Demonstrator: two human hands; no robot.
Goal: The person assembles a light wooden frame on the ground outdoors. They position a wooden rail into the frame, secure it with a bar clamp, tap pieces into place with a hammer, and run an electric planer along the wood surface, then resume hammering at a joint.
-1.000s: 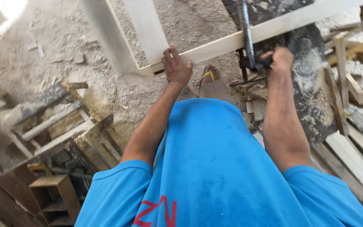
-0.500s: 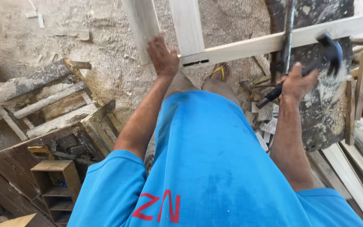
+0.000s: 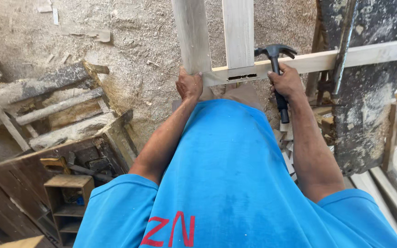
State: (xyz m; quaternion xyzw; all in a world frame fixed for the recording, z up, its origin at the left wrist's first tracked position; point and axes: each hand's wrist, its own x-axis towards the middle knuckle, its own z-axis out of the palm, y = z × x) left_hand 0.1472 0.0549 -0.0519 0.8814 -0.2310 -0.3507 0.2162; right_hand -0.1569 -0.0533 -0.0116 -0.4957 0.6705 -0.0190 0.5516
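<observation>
Since a moment ago the right hand has swung the hammer in, fist clamped on its handle, head seemingly touching the wooden frame at upper centre, while the left hand grips the frame's corner.

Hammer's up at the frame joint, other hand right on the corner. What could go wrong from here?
1. The left hand grips the frame corner close to the joint; a glancing blow from the hammer might catch the fingers.
2. The joint shows an open gap; an off-centre hit could split or skew the rail.
3. Offcuts lie underfoot near the right hand: a possible slip.
</observation>
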